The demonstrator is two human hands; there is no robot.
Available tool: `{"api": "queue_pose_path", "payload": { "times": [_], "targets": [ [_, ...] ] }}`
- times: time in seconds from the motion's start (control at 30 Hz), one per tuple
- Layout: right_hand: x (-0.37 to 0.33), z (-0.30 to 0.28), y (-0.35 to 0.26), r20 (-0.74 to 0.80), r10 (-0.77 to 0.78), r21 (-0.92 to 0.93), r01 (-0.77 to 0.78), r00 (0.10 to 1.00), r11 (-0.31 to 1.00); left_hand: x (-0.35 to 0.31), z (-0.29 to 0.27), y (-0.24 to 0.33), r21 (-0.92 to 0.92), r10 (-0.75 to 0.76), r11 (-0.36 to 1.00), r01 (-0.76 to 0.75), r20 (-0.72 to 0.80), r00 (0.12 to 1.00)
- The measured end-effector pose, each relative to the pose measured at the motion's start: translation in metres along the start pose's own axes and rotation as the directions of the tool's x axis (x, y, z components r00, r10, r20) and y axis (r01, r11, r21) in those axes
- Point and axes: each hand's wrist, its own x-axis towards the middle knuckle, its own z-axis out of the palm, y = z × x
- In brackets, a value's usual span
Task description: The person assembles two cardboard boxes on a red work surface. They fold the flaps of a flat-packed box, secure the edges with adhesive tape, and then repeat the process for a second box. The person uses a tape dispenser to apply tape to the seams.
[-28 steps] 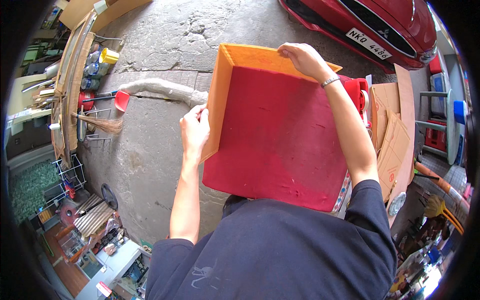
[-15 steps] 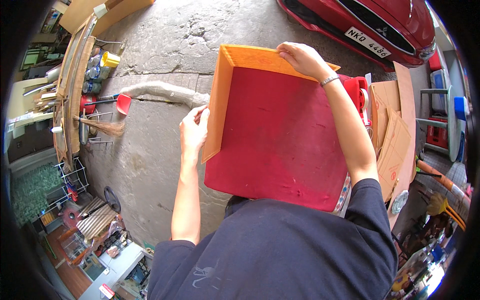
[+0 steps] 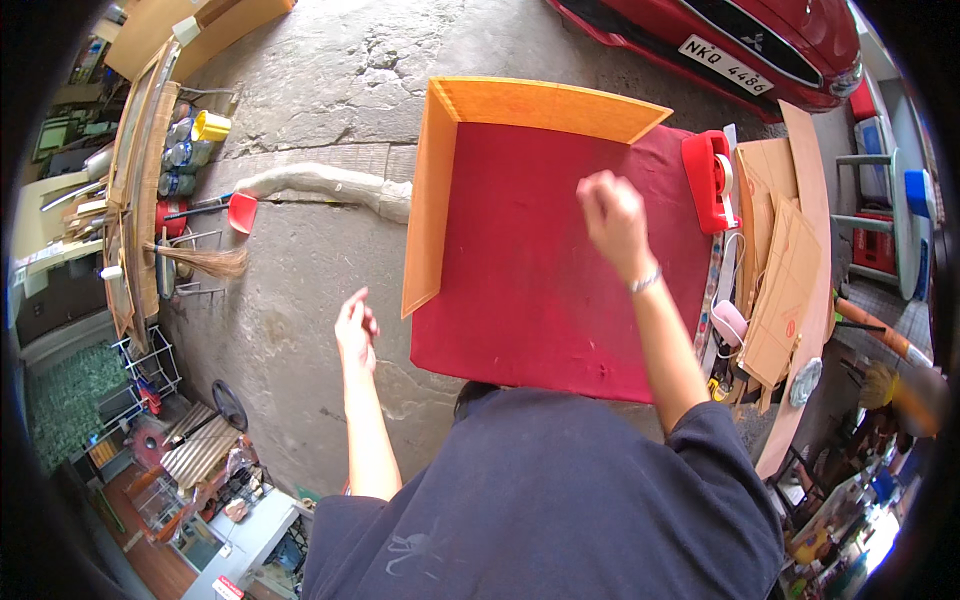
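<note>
Two orange-brown boards [image 3: 433, 205] joined at a corner stand upright on the left and far edges of a table covered in dark red cloth [image 3: 560, 270]. Neither hand touches them. Off the table's left side, my left hand [image 3: 357, 328] hangs above the floor, fingers loosely bent and apart, with nothing in it. Over the cloth, below the far board, is my right hand [image 3: 613, 215], its fingers curled into a loose fist. Slight blur softens that hand, and nothing shows in it.
At the table's right edge stand a red tape dispenser [image 3: 708, 182], a pink mouse-like object [image 3: 729, 323] and cut cardboard sheets [image 3: 778, 290]. A red car [image 3: 740, 50] is parked beyond. Leftward lie a wrapped grey tube [image 3: 320, 182], a broom [image 3: 210, 259] and a red dustpan [image 3: 242, 212].
Both hands have let go of the boards. The left hand dropped down and toward me; the right came down over the cloth. The boards stay standing, and the tape dispenser now shows fully.
</note>
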Motion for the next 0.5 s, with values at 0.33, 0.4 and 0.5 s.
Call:
{"api": "queue_pose_path", "payload": {
  "times": [0.33,0.4,0.5],
  "targets": [
    [-0.321,-0.013,-0.112,0.866,0.429,-0.282,-0.46,0.255,0.842,-0.068,-0.051,0.004,0.154,0.248,0.968,-0.2,-0.433,0.867],
    [-0.349,-0.014,-0.121,0.808,0.549,-0.373,-0.538,0.212,0.756,-0.081,-0.019,0.082,0.078,0.619,0.783,-0.617,-0.19,0.762],
    [-0.366,-0.013,-0.132,0.787,0.567,-0.385,-0.524,0.244,0.759,-0.16,0.016,0.215,0.038,0.996,0.088,-0.995,0.029,0.089]
  ]
}}
